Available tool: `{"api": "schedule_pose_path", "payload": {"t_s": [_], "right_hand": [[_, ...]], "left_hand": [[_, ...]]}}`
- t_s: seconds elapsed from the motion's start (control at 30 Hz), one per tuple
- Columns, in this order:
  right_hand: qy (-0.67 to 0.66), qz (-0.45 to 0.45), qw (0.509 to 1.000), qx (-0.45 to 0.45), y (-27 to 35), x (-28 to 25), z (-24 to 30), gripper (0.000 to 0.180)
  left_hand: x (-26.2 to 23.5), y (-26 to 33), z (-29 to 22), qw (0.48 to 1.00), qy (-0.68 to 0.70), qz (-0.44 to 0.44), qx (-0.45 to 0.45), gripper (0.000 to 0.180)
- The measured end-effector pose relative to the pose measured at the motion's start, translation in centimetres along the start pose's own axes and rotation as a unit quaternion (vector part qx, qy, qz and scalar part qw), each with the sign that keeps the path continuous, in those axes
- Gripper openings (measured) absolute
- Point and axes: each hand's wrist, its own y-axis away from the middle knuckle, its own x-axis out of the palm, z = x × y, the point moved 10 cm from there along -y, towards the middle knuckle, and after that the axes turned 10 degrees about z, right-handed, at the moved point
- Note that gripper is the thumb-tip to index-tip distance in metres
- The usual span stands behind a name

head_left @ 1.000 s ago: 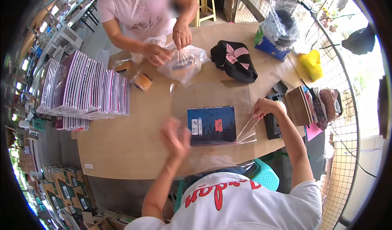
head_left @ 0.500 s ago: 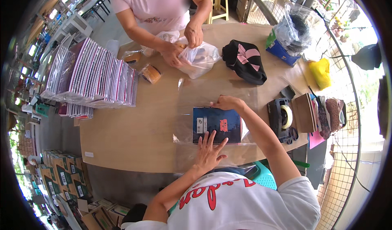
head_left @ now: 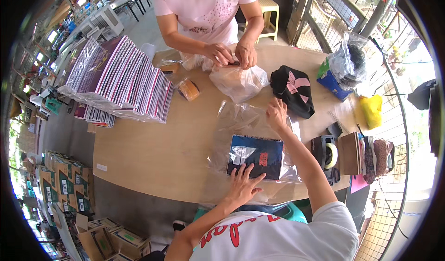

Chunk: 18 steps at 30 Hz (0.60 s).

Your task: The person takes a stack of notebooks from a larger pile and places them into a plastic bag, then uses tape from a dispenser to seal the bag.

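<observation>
A dark blue spiral notebook (head_left: 268, 146) with red lettering lies on a crumpled clear plastic sheet (head_left: 236, 118), its wire binding on the far side. My left hand (head_left: 243, 187) is open, its spread fingertips pressing on the notebook's near edge. Beyond the notebook's far right corner, my right hand (head_left: 276, 114) is closed in a pinch, with clear film around it. It appears to grip the plastic sheet, though the fingertips are partly hidden. Right past that hand sits a black cloth bundle (head_left: 283, 82) with a pink pattern.
Across the table (head_left: 139, 154), another person's hands handle a white plastic bag (head_left: 238, 85). Plastic-wrapped notebooks (head_left: 125, 82) stand stacked at left, near a wrapped orange-brown item (head_left: 187, 90). A tape dispenser (head_left: 324, 152), brown box (head_left: 350, 152), yellow bag (head_left: 371, 111) and blue box (head_left: 334, 87) line the right.
My right hand has moved from the notebook's far edge up and away to the right, and the plastic has bunched and lifted. My left hand stays on the notebook. The whole view has shifted.
</observation>
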Motion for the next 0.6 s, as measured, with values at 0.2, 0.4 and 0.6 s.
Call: {"api": "schedule_pose_path", "payload": {"t_s": [0.2, 0.4, 0.6], "right_hand": [[-0.113, 0.202, 0.971, 0.063, -2.1, -0.1, -2.3, 0.014], [-0.045, 0.178, 0.983, 0.012, -2.0, -2.5, 0.0, 0.011], [0.08, 0.017, 0.995, -0.063, -1.5, -2.4, 2.9, 0.013]], "left_hand": [[-1.8, -2.8, 2.6, 0.995, 0.094, -0.036, -0.018, 0.063], [-2.8, -3.5, 5.0, 0.982, 0.168, -0.074, -0.034, 0.059], [-3.1, -3.7, 5.2, 0.986, 0.152, -0.061, -0.031, 0.056]]}}
